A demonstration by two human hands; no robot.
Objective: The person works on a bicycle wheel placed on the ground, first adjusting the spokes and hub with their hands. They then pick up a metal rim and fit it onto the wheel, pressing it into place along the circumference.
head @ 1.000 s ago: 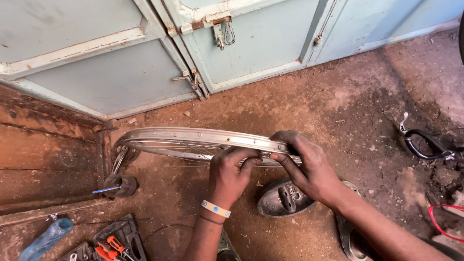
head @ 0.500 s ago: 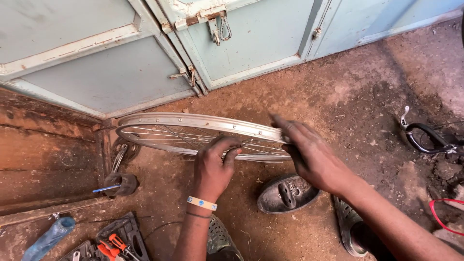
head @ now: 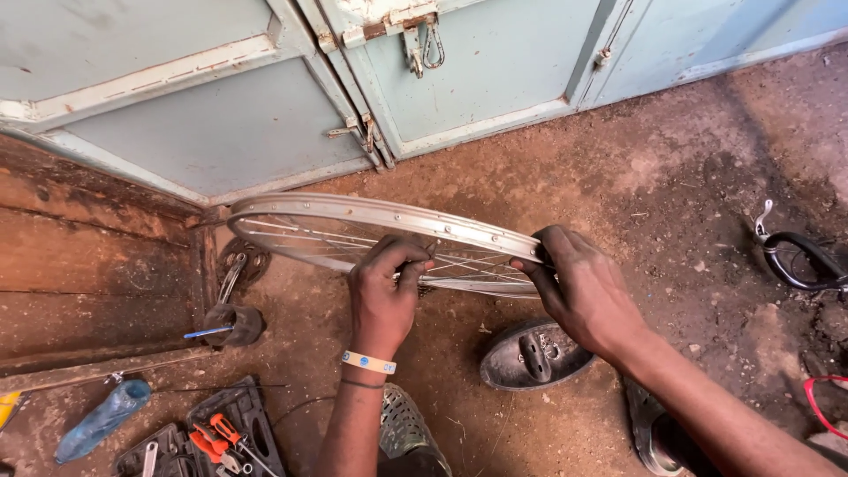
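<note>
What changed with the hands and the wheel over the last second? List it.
The left hand moved from the near edge of the rim in among the spokes, pinching there. The right hand kept its grip on the rim's right end. The wheel stayed level over the ground; the saddle and tool case stayed put.

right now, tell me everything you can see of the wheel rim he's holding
The bicycle wheel rim is a silvery metal hoop with thin wire spokes, bare of any tyre, seen nearly edge-on and held roughly level above the dirt floor in front of pale blue doors. The right hand grips its near right edge; the left hand reaches in among the spokes. Its surface looks dull and a little scuffed.
</note>
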